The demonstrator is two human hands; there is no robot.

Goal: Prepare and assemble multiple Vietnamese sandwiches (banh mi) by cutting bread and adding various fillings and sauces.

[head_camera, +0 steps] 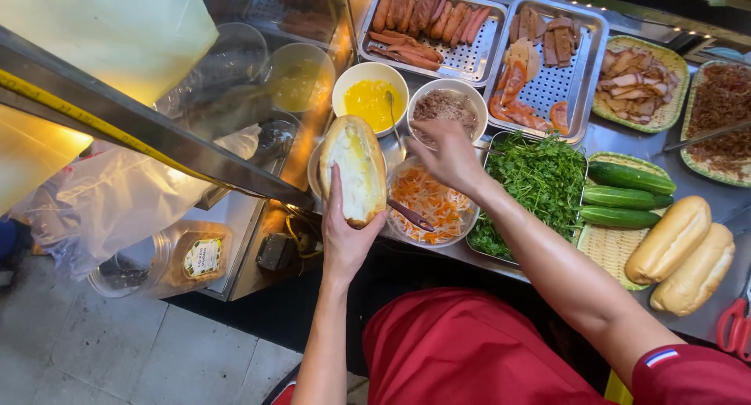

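Note:
My left hand [344, 237] holds a split-open bread roll [353, 169], cut side up, with yellow spread inside. My right hand [447, 156] reaches over the white bowl of brown shredded filling [446, 104], fingers pinched together at its near rim; whether it grips a utensil or some filling I cannot tell. Just below that hand sits a bowl of pickled carrot and radish shreds [429, 201] with a dark utensil in it. A white bowl of yellow sauce [369, 100] with a spoon stands beside the roll.
Metal trays of sausages [426, 21] and sliced meats [547, 61] stand at the back. Green herbs [540, 182], cucumbers [626, 195] on a woven tray, two whole rolls [680, 252], red scissors [735, 323] lie right. A glass case [235, 84] and plastic bags [117, 201] are left.

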